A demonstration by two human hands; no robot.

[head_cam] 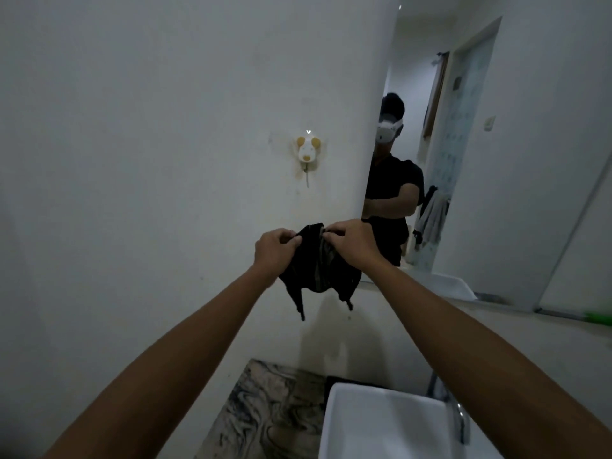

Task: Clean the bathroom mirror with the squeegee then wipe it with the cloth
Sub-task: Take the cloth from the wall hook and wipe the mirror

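Observation:
A dark cloth (320, 270) hangs between my two hands in front of the white wall, just left of the mirror's left edge. My left hand (275, 250) pinches its upper left part and my right hand (352, 241) pinches its upper right part. Two thin ends of the cloth dangle below. The mirror (516, 160) fills the right side and reflects a person in a dark shirt with a headset. A green object (598, 317), perhaps the squeegee, shows at the right edge on the ledge under the mirror; I cannot tell for sure.
A dog-shaped wall hook (308, 152) is fixed on the wall above my hands. Below are a white basin (381, 422), a chrome tap (458, 415) and a marbled counter (265, 412). The mirror reflects a doorway and hanging clothes.

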